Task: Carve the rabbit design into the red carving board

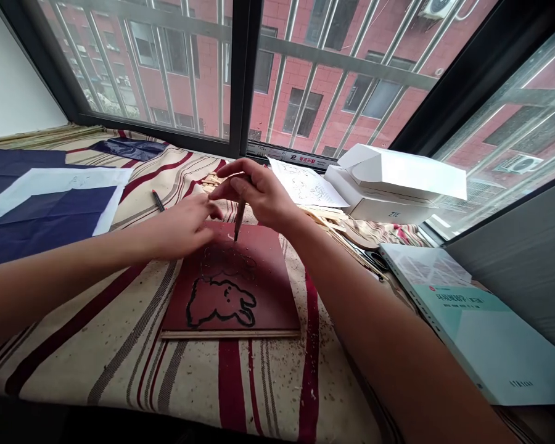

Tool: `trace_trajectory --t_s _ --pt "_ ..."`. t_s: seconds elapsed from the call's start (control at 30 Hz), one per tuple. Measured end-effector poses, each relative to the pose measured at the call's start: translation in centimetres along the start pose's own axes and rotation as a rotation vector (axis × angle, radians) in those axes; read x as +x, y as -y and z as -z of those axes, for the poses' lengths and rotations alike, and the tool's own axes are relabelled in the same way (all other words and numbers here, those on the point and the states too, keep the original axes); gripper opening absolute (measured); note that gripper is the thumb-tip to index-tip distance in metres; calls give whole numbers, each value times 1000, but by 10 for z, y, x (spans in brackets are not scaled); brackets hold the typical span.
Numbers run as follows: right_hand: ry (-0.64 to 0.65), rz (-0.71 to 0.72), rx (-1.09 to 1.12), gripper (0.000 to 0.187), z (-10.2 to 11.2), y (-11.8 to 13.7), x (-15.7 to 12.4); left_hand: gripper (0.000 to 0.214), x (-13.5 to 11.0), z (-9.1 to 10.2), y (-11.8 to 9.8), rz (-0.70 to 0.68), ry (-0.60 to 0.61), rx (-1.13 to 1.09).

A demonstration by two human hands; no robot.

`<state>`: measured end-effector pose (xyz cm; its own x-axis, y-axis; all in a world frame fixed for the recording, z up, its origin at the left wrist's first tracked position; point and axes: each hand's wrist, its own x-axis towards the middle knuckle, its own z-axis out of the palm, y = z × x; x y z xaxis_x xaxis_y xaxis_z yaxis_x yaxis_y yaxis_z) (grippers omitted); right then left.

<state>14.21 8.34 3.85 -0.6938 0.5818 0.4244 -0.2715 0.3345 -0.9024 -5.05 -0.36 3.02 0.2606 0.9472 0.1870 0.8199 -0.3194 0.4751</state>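
A dark red board (277, 290) with a pale layered edge lies on a striped cloth. A thick black outline of a small animal (222, 303) shows on its lower half, with fainter lines and crumbs above. My right hand (263, 194) is closed around a slim carving tool (239, 219), held nearly upright. The tool's dark tip is at the board's upper part. My left hand (187, 225) lies over the board's upper left edge, holding nothing, its fingers apart and reaching toward the right hand.
Shavings dot the cloth (189, 376). A dark pencil (158, 200) and navy and white sheets (50, 213) lie left. At the right are a drawing on paper (308, 182), a white box (388, 206), wooden-handled tools (351, 237) and a book (481, 333). A barred window stands behind.
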Motion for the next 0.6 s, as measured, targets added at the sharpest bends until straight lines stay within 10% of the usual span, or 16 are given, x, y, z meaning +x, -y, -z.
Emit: trace_trajectory --t_s 0.3,0.6 --pt "-244 87 262 49 -17 -50 9 53 -120 -37 -26 -450 -76 433" --pt "-206 50 177 37 -36 -39 9 46 -139 -40 -23 -484 -41 565"
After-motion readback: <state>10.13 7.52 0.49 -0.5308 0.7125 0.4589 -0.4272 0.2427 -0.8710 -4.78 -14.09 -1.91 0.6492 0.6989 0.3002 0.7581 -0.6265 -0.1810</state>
